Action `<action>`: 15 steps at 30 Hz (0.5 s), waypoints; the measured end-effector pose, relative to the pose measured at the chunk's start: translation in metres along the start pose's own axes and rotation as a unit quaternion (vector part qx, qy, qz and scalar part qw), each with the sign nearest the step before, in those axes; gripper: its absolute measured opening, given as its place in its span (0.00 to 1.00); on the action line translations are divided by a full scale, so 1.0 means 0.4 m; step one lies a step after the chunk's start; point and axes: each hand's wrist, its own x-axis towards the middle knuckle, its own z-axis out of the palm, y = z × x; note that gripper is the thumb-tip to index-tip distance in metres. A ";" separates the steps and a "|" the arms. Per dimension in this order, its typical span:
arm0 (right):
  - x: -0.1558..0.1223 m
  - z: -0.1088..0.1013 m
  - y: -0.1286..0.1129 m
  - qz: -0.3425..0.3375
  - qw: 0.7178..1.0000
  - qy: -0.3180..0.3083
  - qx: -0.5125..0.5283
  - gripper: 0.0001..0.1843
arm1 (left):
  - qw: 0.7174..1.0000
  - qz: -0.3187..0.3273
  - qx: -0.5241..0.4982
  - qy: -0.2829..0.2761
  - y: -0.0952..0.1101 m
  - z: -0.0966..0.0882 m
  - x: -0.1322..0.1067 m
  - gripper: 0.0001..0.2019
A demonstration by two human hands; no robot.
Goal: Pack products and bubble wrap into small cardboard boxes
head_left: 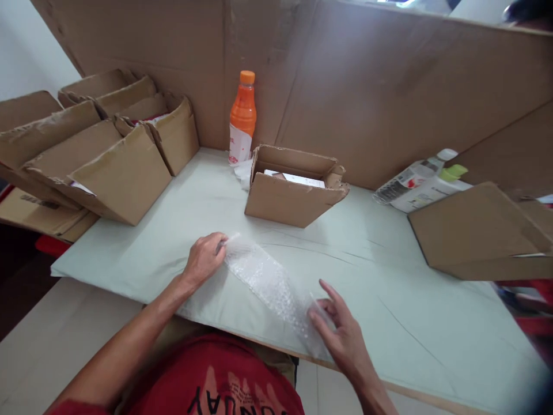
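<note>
A strip of clear bubble wrap (270,282) lies diagonally on the pale green table cover (389,276) in front of me. My left hand (204,258) is closed, pinching the strip's far left end. Near the front edge, my right hand (341,334) rests on the strip's near right end, fingers stretched out and pressing it flat. A small open cardboard box (294,187) with white items inside stands just behind the strip.
An orange bottle (242,118) stands against the cardboard back wall (367,86). Several open cardboard boxes (108,150) crowd the left. A flat cardboard box (479,233) and lying bottles (419,184) are at the right.
</note>
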 end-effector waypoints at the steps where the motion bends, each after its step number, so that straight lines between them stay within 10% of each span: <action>1: -0.042 0.013 -0.009 0.018 0.999 -0.020 0.032 0.36 | 1.000 0.019 -0.005 -0.010 0.015 0.004 0.030 0.13; 8: -0.215 0.118 -0.034 0.108 0.976 -0.084 0.167 0.25 | 0.988 0.136 -0.028 -0.073 0.159 0.097 0.198 0.22; 15: -0.203 0.161 -0.069 0.171 0.910 -0.076 0.370 0.23 | 0.938 0.269 -0.149 -0.159 0.113 0.018 -0.040 0.28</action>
